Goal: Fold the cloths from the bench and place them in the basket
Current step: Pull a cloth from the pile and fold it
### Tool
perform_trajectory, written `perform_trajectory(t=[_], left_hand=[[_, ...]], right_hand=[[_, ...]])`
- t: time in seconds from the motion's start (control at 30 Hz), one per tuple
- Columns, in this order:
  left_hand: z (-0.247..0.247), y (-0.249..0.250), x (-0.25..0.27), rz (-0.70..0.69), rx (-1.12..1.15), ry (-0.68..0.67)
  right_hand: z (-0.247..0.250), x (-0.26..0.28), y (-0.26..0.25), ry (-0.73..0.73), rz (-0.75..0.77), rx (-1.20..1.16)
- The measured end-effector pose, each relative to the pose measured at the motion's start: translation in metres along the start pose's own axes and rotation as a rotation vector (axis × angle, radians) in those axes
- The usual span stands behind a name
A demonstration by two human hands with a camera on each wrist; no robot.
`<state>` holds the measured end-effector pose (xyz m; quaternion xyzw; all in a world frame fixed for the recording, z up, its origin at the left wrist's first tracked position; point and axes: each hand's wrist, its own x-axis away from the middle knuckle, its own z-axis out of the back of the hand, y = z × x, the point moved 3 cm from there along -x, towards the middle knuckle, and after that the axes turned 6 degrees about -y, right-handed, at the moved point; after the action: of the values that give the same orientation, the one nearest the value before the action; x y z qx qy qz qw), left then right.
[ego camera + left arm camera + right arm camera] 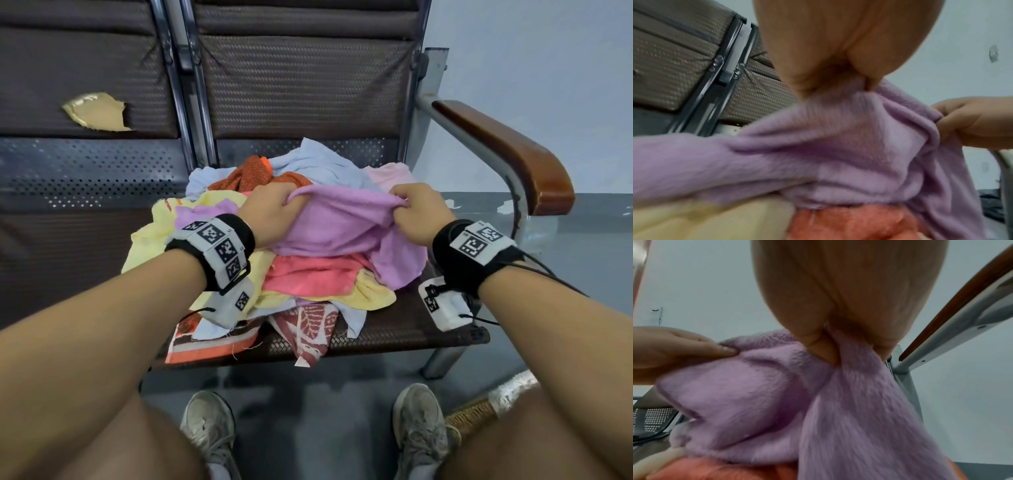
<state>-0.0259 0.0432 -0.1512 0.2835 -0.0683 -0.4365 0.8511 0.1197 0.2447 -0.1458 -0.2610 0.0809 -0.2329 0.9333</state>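
Observation:
A lilac cloth (pixel 346 222) hangs between both my hands above a heap of cloths (pixel 308 277) on the bench seat (pixel 394 329). My left hand (pixel 277 202) pinches its upper left edge, my right hand (pixel 416 205) grips its upper right edge. In the left wrist view the lilac cloth (pixel 818 154) stretches from my left hand (pixel 849 68) to my right hand (pixel 966 123). The right wrist view shows the lilac cloth (pixel 777 410) bunched in my right hand (pixel 849 331), with my left hand (pixel 694 347) pinching its far edge. A woven basket (pixel 479 411) peeks out at the lower right.
Yellow (pixel 161 233), coral (pixel 308 274), pale blue (pixel 315 164) and rust-orange (pixel 250 174) cloths lie in the heap. A patterned cloth (pixel 308 329) hangs over the seat's front edge. A wooden armrest (pixel 507 150) stands on the right. My shoes (pixel 209 425) are on the grey floor.

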Motion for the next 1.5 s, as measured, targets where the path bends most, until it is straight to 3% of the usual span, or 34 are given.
perform_trajectory(t=[0.07,0.17,0.27,0.33,0.43,0.6,0.67,0.8,0.83,0.93,1.0,1.1,1.27,1.37,1.5], left_hand=[[0.003,0.01,-0.003,0.045,0.081,0.11],[0.003,0.022,-0.006,0.134,0.367,0.153],[0.0,0.024,-0.011,0.246,0.531,0.111],[0.0,0.018,-0.017,0.269,0.447,0.05],[0.001,0.003,-0.02,0.214,0.144,-0.023],[-0.015,-0.028,-0.004,0.274,-0.186,-0.291],[-0.007,-0.029,-0.003,0.341,-0.196,-0.231],[0.01,-0.011,-0.01,0.437,0.195,-0.011],[0.011,-0.002,-0.011,0.425,0.448,0.026],[0.014,0.027,-0.009,0.442,1.206,0.082],[0.016,0.04,-0.011,0.398,1.434,0.068],[0.023,0.052,-0.01,0.325,1.491,0.075],[0.013,0.063,-0.006,0.264,1.376,-0.061],[0.013,0.063,-0.005,0.257,1.331,-0.095],[0.024,0.038,-0.006,0.306,1.307,0.011]], right_hand=[[-0.007,0.003,-0.01,-0.134,0.037,-0.008],[-0.024,0.013,-0.033,-0.3,0.159,-0.033],[-0.025,0.018,-0.048,-0.222,0.218,-0.113],[-0.015,0.016,-0.05,-0.09,0.238,-0.21],[0.002,0.016,-0.052,0.069,0.3,-0.322],[0.01,0.011,-0.037,0.21,0.209,-0.473],[0.012,0.01,-0.031,0.213,0.184,-0.457],[0.003,0.01,-0.032,0.023,0.202,-0.297],[-0.001,0.012,-0.036,-0.007,0.229,-0.229],[-0.008,0.02,-0.048,0.034,0.34,-0.192],[-0.004,0.026,-0.06,0.115,0.442,-0.219],[-0.002,0.028,-0.072,0.121,0.558,-0.129],[-0.024,0.021,-0.075,-0.032,0.224,0.038],[-0.035,0.017,-0.082,-0.068,0.206,0.023],[-0.037,0.01,-0.077,-0.026,0.188,-0.189]])
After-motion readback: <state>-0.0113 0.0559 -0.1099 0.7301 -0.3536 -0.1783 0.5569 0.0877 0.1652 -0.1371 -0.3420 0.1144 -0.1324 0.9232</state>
